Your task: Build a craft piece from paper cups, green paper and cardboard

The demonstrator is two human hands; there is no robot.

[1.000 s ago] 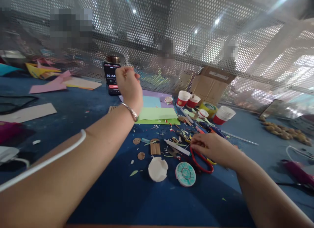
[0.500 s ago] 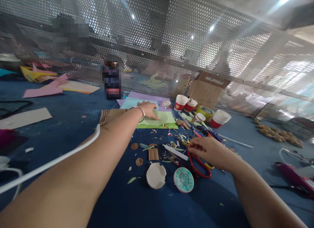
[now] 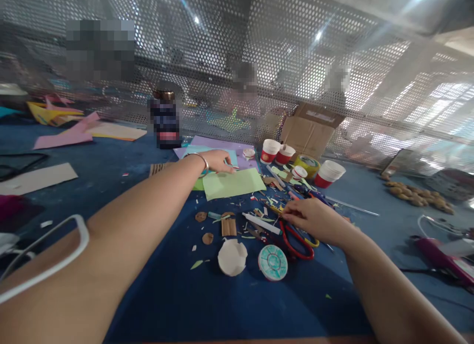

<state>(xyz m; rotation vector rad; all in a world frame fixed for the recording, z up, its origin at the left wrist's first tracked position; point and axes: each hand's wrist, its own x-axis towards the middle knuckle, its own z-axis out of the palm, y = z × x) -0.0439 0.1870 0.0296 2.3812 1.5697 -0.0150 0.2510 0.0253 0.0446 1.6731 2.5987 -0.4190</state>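
My left hand (image 3: 219, 161) reaches over the stacked coloured paper. Its fingers are drawn together around something thin and pale that I cannot make out. Just in front lies a loose light green sheet (image 3: 234, 183), with blue and purple paper (image 3: 242, 162) behind. My right hand (image 3: 309, 216) is low over the clutter, fingertips closed beside the red handle of the scissors (image 3: 300, 244); what lies between them is hidden. Near it are a white marker (image 3: 261, 223), a disc coloured teal (image 3: 273, 262), a pale torn-edged disc (image 3: 232, 257) and a corrugated cardboard piece (image 3: 228, 226).
Paper cups (image 3: 270, 151), yellow tape (image 3: 308, 165) and a cardboard box (image 3: 307, 134) stand behind the scraps. A perforated metal screen (image 3: 207, 62) rises at the back. On the right are a purple glue gun (image 3: 442, 257) and brown lumps (image 3: 418, 193). A white cable (image 3: 48, 277) crosses my left arm.
The light green sheet has shifted forward and turned slightly. My left hand, spread over it before, is now behind it with fingers closed. My right hand stays by the scissors.
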